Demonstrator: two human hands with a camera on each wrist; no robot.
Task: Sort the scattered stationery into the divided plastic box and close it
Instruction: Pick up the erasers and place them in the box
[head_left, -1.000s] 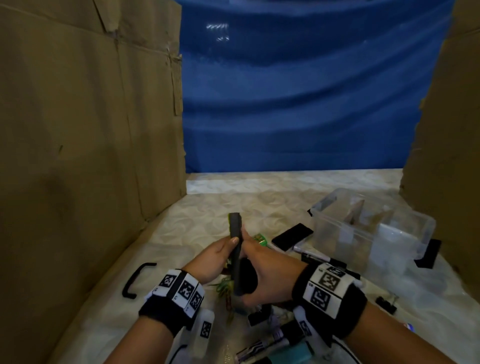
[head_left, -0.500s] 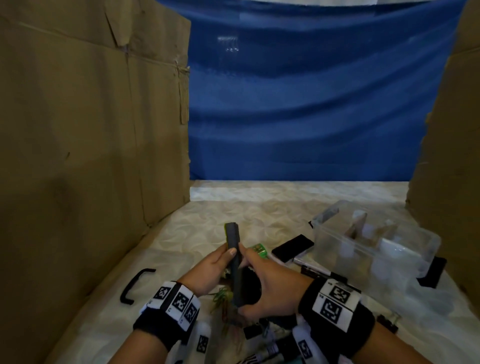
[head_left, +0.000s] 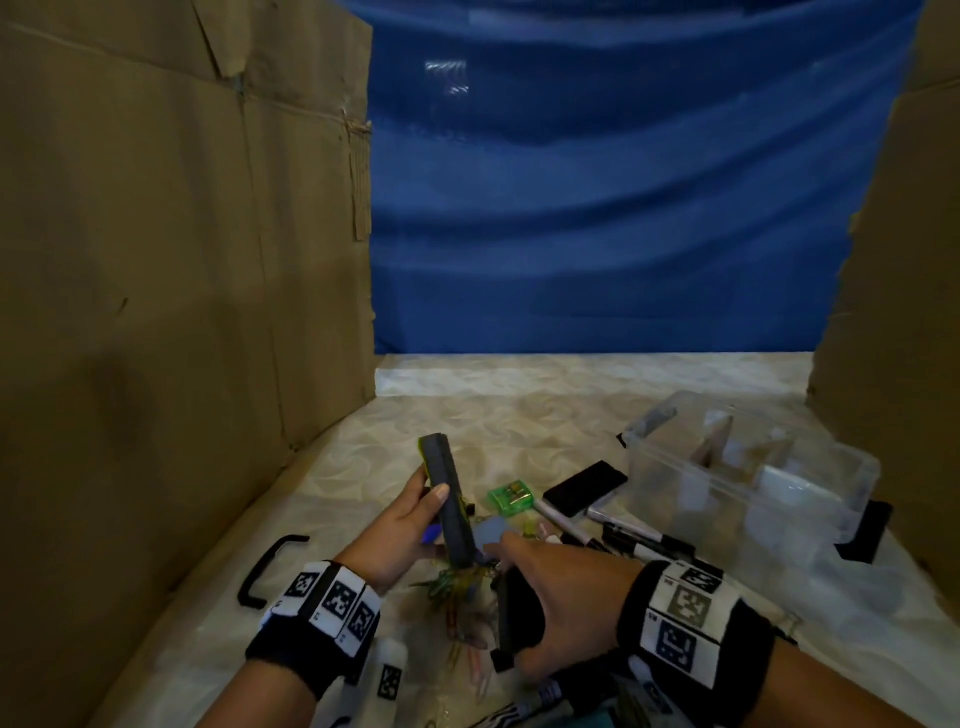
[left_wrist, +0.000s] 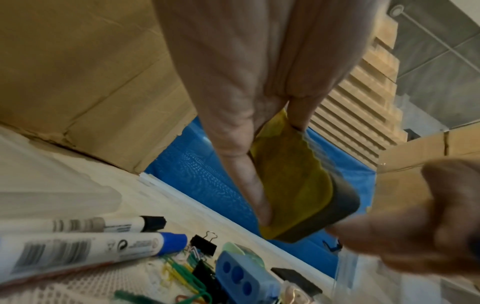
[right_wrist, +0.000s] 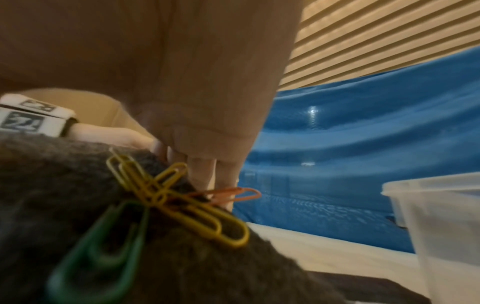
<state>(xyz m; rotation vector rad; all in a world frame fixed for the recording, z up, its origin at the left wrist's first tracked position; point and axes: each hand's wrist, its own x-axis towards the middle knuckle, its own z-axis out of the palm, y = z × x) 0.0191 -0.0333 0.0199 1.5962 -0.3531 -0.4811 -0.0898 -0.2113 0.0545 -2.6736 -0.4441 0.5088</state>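
Note:
My left hand (head_left: 434, 491) grips a whiteboard eraser (head_left: 448, 501) upright, yellow back toward the palm and dark felt facing right; the left wrist view shows that eraser (left_wrist: 293, 185) pinched between fingers and thumb. My right hand (head_left: 514, 608) holds a second dark felt eraser (head_left: 519, 616) lower and to the right, apart from the first. In the right wrist view, yellow, green and orange paper clips (right_wrist: 176, 205) cling to that felt (right_wrist: 155, 267). The clear divided box (head_left: 753, 488) stands open at the right, its lid out of sight.
Loose paper clips (head_left: 462, 587), a green sharpener (head_left: 511, 499), markers (head_left: 623, 530), a blue sharpener (left_wrist: 244, 275) and a binder clip (left_wrist: 205, 244) lie between the hands and the box. A black handle (head_left: 270, 569) lies left. Cardboard walls stand on both sides.
The two erasers were held together upright by both hands; now my right hand has drawn one down and to the right, while my left keeps the other raised.

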